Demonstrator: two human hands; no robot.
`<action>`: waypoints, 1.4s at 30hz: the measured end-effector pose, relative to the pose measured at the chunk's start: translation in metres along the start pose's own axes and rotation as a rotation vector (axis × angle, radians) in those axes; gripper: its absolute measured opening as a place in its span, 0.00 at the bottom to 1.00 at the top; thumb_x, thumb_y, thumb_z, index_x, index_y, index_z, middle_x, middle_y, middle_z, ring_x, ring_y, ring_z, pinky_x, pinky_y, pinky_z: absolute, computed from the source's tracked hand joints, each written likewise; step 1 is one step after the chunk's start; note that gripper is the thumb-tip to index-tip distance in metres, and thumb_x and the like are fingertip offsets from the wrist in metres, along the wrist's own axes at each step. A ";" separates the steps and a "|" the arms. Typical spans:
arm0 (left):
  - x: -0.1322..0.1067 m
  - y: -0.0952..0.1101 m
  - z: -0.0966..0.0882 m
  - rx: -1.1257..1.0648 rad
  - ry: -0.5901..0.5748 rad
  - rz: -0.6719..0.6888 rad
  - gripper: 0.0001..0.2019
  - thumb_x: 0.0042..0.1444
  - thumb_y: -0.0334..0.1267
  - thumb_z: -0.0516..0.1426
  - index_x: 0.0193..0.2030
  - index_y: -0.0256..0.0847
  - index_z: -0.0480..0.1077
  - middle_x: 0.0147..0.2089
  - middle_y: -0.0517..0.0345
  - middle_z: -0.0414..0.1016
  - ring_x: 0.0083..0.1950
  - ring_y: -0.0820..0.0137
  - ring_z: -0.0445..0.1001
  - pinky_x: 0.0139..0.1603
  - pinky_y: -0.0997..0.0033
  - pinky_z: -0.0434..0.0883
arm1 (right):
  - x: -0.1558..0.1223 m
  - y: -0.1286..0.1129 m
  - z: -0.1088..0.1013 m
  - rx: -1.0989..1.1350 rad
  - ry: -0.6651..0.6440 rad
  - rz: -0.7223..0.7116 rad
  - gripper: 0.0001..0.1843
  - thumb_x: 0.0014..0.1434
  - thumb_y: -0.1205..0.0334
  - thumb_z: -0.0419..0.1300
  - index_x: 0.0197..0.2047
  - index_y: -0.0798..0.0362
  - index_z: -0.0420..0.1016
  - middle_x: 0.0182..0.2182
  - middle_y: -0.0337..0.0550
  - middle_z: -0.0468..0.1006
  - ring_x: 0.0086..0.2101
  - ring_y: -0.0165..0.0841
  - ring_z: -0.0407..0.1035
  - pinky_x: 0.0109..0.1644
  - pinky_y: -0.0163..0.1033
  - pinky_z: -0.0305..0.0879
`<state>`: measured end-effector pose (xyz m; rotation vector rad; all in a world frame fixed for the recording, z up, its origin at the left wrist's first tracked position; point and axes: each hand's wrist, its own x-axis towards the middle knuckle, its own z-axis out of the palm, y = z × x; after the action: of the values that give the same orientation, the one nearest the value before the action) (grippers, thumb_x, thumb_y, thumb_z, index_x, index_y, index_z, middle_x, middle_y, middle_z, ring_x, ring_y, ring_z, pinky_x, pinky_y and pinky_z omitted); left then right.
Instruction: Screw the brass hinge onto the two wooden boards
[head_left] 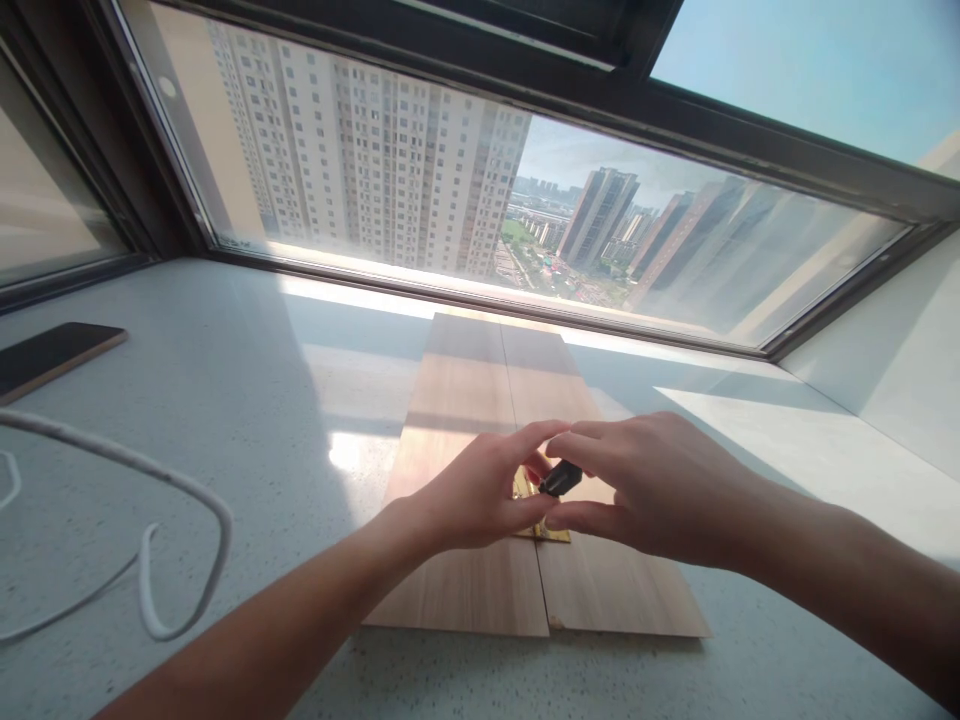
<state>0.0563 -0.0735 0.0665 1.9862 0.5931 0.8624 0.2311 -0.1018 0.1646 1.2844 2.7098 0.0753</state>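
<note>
Both forearms reach over wooden boards (480, 400); left hand (480, 495) and right hand (652, 490) pinch black tool (561, 479) above brass hinge (540, 525). Risk: hinge sliding off seam.

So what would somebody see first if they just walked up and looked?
Probably the two hands meeting in the middle: the left hand and the right hand pinch a small black thing over a shiny gold plate. That sits on two wooden boards lying side by side on the pale sill. Behind them, the big window shows tall tower blocks.
</note>
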 end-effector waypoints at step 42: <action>0.000 -0.005 0.004 -0.092 -0.036 -0.013 0.30 0.50 0.30 0.62 0.62 0.41 0.66 0.47 0.52 0.79 0.44 0.63 0.76 0.44 0.65 0.71 | 0.002 -0.001 -0.009 0.088 -0.095 -0.095 0.07 0.60 0.69 0.57 0.40 0.48 0.74 0.36 0.38 0.82 0.33 0.35 0.77 0.28 0.35 0.55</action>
<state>0.0584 -0.0727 0.0605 1.9089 0.5358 0.8293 0.2281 -0.1004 0.1735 1.1472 2.7151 -0.1130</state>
